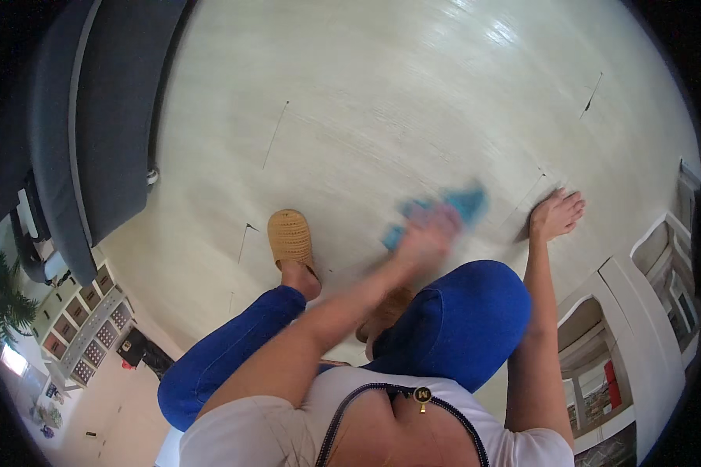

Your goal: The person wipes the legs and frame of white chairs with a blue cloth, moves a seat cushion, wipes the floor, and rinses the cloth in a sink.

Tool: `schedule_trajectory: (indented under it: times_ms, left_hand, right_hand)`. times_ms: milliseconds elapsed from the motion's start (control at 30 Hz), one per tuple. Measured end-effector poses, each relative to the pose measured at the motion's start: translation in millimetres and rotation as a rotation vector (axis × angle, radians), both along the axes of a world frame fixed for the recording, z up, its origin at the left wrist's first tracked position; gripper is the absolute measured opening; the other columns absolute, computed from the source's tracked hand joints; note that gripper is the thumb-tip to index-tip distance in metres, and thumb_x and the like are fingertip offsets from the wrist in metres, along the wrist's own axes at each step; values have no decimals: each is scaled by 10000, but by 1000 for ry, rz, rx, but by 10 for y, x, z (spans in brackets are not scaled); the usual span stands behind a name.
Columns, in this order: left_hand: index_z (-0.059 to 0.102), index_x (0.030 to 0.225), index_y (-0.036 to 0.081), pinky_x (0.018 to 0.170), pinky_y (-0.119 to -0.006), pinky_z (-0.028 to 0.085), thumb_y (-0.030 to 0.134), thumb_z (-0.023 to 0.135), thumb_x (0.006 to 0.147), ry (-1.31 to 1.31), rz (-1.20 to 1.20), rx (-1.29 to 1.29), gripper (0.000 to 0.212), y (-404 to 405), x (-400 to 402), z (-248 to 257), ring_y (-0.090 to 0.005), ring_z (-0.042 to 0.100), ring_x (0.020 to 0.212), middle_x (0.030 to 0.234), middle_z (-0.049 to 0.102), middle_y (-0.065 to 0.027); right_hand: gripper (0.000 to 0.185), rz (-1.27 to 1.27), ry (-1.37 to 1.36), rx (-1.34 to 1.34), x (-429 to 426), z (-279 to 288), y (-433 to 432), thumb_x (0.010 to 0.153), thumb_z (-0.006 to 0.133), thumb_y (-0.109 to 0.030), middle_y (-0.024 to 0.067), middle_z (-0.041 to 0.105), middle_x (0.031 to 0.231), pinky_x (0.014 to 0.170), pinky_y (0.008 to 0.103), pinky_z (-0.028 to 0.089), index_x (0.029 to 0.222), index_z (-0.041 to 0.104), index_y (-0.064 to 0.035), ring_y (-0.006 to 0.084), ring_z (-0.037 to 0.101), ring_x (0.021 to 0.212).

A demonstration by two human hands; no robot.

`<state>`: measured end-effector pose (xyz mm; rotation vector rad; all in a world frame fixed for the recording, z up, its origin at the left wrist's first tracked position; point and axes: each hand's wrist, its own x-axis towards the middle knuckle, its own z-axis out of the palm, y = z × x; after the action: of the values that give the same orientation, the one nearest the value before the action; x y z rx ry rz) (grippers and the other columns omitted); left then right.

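My left hand (432, 230) reaches across in front of my knees, gripping a blue cloth (467, 204) against or just over the pale floor (350, 146). Both hand and cloth are blurred, so the exact finger positions are hard to make out. Further right, my right hand (558, 215) rests palm down on the floor, fingers apart and nothing in it. A tan woven slipper (290, 236) covers my left foot, left of the cloth. My bent right knee (479, 321), in blue trousers, partly hides my other foot.
A dark grey upholstered sofa (114, 117) stands at the left. White wooden furniture (625, 327) with arched openings is close to my right arm. Behind on the left are a white shelf unit (79, 315) with several boxes and a green plant (11, 298). Dark marks follow the floor seams.
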<state>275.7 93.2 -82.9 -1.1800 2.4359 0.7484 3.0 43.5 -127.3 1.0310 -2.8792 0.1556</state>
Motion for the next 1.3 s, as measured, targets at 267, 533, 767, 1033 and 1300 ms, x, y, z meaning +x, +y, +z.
schedule_trajectory:
  times_ms: [267,533,767,1033,1300]
  left_hand:
    - [464,1240,42,1021,-523,255,252,511,780,3,57,-69,507,-566,472,-152,-322,346,1258,1319,423,-167]
    - [500,1201,-7,946,-425,373,143,451,863,72,1139,-492,373,-2353,2232,-185,-371,472,1121,1166,536,-221]
    - [503,1261,64,814,-269,448,60,436,912,529,728,793,356,-2455,304,1199,-140,561,892,1036,594,-29]
    - [489,1220,17,694,-274,497,125,380,939,407,561,345,320,-3365,289,3028,-139,611,765,962,614,-57]
    - [484,1153,-4,698,-308,499,164,351,952,754,643,187,293,-4110,335,2321,-153,600,766,911,593,-77]
  right_hand:
    - [577,-11,-31,-16,-28,97,24,933,295,-414,169,213,1454,1075,480,106,1376,285,-44,340,166,1346]
    - [619,9,-91,12,146,222,-95,917,329,-432,153,169,1472,1085,489,83,1395,247,-48,321,134,1358]
    - [735,-72,-136,60,-26,380,39,872,362,-534,148,144,1480,1087,493,65,1409,213,-55,317,107,1365]
    - [872,-6,-589,130,-138,438,-59,826,368,-635,165,36,1491,1082,511,-9,1430,112,-61,340,-9,1373]
    - [816,42,-1111,430,-1138,712,-409,797,457,-601,212,204,1444,1024,421,317,1353,324,-20,375,321,1276]
